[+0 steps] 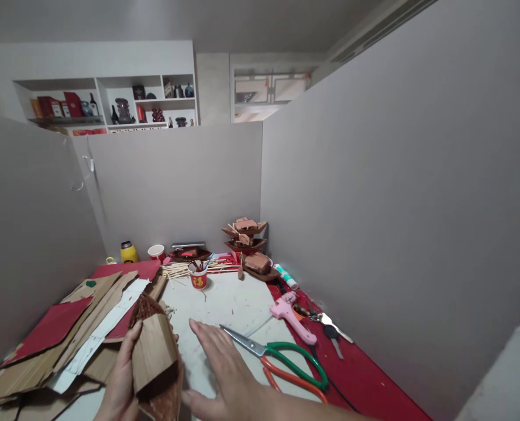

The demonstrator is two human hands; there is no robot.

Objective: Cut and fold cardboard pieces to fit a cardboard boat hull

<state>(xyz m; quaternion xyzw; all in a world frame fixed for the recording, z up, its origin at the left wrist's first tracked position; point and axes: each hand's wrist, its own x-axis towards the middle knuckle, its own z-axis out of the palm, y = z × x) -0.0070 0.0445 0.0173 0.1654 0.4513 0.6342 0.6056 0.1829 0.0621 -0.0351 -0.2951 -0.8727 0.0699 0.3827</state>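
Observation:
A boat-shaped cardboard model (157, 351), brown inside and with a pale, angular cover over its middle, is held upright at the lower centre-left. My left hand (121, 374) grips its left side, the thumb along the cover's edge. To the right of the model, my right hand (224, 368) is spread above the white board (224, 301), fingers apart, holding nothing. Scissors (264, 351) with green and orange handles lie just right of my right hand. Beyond them rests a pink glue gun (292, 316).
Cardboard sheets (44, 359) cover the left side. Farther back are a red paper cup (198, 276), thin sticks (176, 269), a yellow bottle (128, 252) and stacked boat models (245, 234). Keys (333, 333) lie at right. Grey partitions (185, 187) enclose the table.

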